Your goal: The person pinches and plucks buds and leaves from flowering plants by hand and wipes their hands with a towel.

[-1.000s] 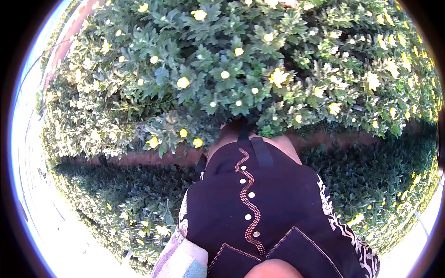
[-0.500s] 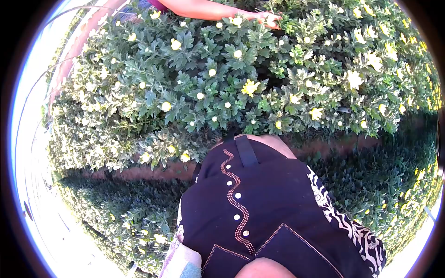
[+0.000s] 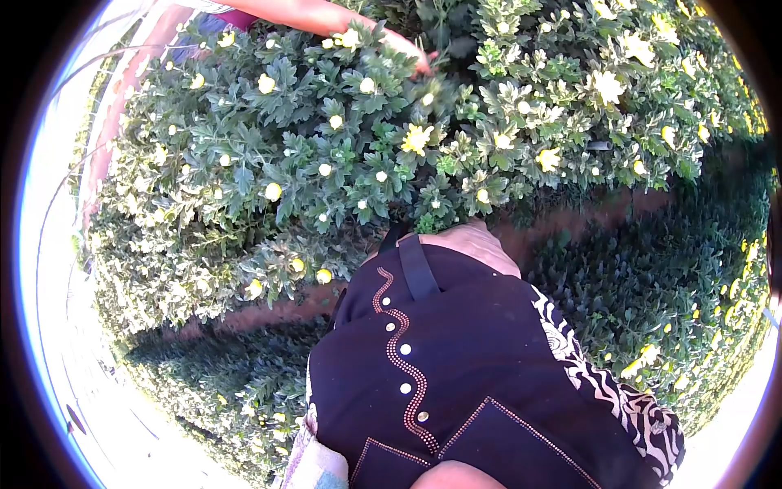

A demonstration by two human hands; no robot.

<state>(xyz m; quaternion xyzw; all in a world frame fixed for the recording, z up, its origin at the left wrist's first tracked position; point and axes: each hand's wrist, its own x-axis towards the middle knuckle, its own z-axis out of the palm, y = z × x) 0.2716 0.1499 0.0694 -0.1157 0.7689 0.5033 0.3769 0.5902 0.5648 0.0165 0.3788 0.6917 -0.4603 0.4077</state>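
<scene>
Neither of my hands can be made out. My dark top [image 3: 464,342] with a studded wavy line and pale buttons fills the lower middle. A black-and-white patterned sleeve [image 3: 603,383] runs down its right side. At my waist lie a black strap [image 3: 419,267] and a wrinkled tan patch [image 3: 481,244], which I cannot tell as skin or cloth. Directly in front stand leafy flower plants with yellow blooms [image 3: 416,138] and pale round buds [image 3: 273,191]. Another person's arm [image 3: 326,16] reaches in from the upper left, its blurred hand [image 3: 422,63] among the leaves.
Dense plant rows spread on both sides, with strips of brown soil [image 3: 570,224] between them. A pale towel-like cloth [image 3: 314,464] hangs at my lower left. Thin curved lines [image 3: 69,155] cross the bright left edge.
The other person's hand has moved left and lower in the view, deeper into the foliage. Leaves near it have shifted. My view has tilted slightly, and my torso appears a little further left.
</scene>
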